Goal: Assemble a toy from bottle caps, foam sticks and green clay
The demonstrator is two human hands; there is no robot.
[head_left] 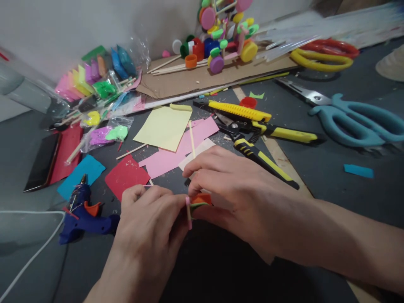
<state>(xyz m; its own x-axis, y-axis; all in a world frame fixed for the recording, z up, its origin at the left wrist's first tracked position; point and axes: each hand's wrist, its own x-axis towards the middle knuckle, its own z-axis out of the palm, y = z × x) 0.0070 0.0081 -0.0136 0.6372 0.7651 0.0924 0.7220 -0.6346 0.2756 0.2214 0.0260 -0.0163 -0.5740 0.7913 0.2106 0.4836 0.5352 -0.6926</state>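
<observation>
My left hand [147, 225] pinches a small pink round piece [189, 213], seen nearly edge-on. Opposite it, my right hand [235, 189] has thumb and fingers closed around a small orange piece [202, 198] that looks like a bottle cap, with a green edge [198, 205] along its lower side. The pink piece is right against the orange and green ones; whether they are joined I cannot tell. Both hands are close together above the dark table. Just beyond them lie a red paper square [126, 176], pink paper [179, 147] and a yellow paper sheet [166, 128].
A blue glue gun [85, 221] with a white cord lies left. To the right are a yellow utility knife [240, 110], cutting pliers [252, 153] and blue-handled scissors [350, 115]. Behind, a bottle-cap and stick construction [216, 63] stands on cardboard [186, 82], near clay packets [85, 78].
</observation>
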